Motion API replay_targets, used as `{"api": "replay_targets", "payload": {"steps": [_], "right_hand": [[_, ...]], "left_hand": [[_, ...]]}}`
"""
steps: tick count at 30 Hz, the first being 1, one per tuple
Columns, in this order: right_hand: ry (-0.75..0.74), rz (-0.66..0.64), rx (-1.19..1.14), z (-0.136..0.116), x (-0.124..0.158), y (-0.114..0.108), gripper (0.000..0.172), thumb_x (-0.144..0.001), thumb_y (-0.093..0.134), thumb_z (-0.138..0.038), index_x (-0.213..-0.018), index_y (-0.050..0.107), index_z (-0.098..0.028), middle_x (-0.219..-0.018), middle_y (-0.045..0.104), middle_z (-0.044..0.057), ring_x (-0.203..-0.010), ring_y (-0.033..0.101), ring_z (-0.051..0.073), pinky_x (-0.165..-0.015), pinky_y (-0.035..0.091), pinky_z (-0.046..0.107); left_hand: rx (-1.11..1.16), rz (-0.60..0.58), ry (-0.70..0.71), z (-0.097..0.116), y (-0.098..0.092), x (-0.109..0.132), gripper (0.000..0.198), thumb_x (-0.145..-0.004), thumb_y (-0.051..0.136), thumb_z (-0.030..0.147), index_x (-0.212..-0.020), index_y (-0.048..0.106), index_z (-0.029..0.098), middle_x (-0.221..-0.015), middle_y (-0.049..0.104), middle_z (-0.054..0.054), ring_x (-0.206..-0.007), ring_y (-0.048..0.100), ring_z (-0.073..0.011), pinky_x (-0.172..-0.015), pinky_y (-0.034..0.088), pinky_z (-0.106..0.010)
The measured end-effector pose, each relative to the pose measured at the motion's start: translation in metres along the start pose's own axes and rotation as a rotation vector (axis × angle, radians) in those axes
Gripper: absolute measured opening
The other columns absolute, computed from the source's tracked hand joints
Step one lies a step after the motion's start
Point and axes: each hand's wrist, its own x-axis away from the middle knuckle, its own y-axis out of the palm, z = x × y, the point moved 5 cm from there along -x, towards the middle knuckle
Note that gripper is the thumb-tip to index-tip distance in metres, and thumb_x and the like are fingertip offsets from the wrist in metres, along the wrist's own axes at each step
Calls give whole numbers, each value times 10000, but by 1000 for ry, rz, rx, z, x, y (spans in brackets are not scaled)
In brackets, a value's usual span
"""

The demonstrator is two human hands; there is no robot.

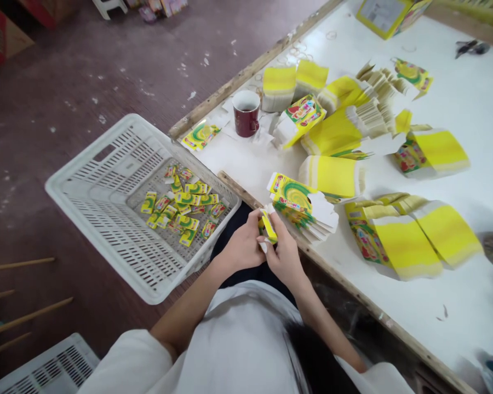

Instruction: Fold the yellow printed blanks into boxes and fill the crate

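Between both hands, over my lap at the table's edge, is a small yellow carton (269,227) with white flaps showing at its ends. My left hand (245,244) grips its left side, and my right hand (284,252) pinches it from the right. Just beyond my fingers a stack of flat printed cartons (291,194) lies at the table edge. To my left, a white plastic basket (148,287) holds several small folded cartons (188,198), lying loose on its bottom.
On the white table (447,306) are bundles of flat yellow cartons (408,246), a dark red mug (246,117), one flat carton (200,135) and a black object (472,48). A wooden strip (250,71) edges the table. Another basket (53,369) stands at lower left near wooden sticks (28,317).
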Motion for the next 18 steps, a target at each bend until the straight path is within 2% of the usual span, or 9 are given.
{"api": "replay_targets", "payload": {"steps": [3, 5, 8, 10, 13, 16, 18], "right_hand": [[-41, 57, 26, -1, -3, -3, 502, -920, 503, -232, -1420, 535, -207, -1421, 597, 127, -1308, 578, 266, -1115, 473, 459], [-2, 147, -1, 3, -6, -11, 463, -945, 502, -264, -1403, 550, -213, -1393, 617, 128, -1291, 589, 269, -1112, 473, 476], [70, 270, -26, 11, -8, -23, 509, -975, 499, -352, -1465, 476, -217, -1432, 579, 137, -1299, 578, 280, -1119, 456, 508], [37, 239, -3, 12, -8, -26, 557, -981, 492, -375, -1511, 411, -226, -1483, 528, 135, -1345, 538, 285, -1142, 431, 513], [-100, 103, 98, 8, -7, -24, 565, -982, 478, -349, -1529, 388, -240, -1534, 471, 131, -1440, 434, 280, -1183, 382, 507], [-182, 21, 174, 8, -6, -24, 525, -977, 477, -330, -1494, 448, -240, -1548, 450, 148, -1455, 414, 290, -1172, 388, 517], [-186, -8, 189, 9, -7, -26, 449, -973, 493, -330, -1410, 550, -243, -1532, 468, 153, -1439, 437, 299, -1144, 417, 513]], "left_hand": [[-29, 158, 95, 3, -2, -1, 689, -738, 640, 201, -1312, 260, 203, -1266, 513, -170, -1063, 638, -291, -847, 558, -435], [-110, 249, 129, 3, -7, 1, 709, -720, 690, 209, -1310, 297, 211, -1290, 488, -163, -1181, 570, -319, -945, 526, -482], [-223, 247, 165, 4, -16, 4, 636, -730, 706, 164, -1288, 406, 206, -1262, 540, -133, -1214, 546, -316, -1026, 481, -500], [-224, 230, 200, 4, -24, 6, 564, -761, 704, 162, -1270, 464, 202, -1219, 589, -112, -1163, 586, -282, -1019, 493, -454], [-200, 248, 240, 3, -37, 9, 524, -775, 731, 218, -1251, 513, 203, -1180, 625, -96, -1113, 621, -253, -974, 520, -391], [-206, 248, 254, 3, -47, 9, 512, -759, 752, 253, -1224, 546, 199, -1148, 645, -85, -1084, 639, -241, -944, 530, -359], [-204, 245, 262, 5, -52, 9, 510, -742, 766, 268, -1203, 562, 193, -1120, 657, -79, -1055, 650, -234, -926, 533, -348]]}}
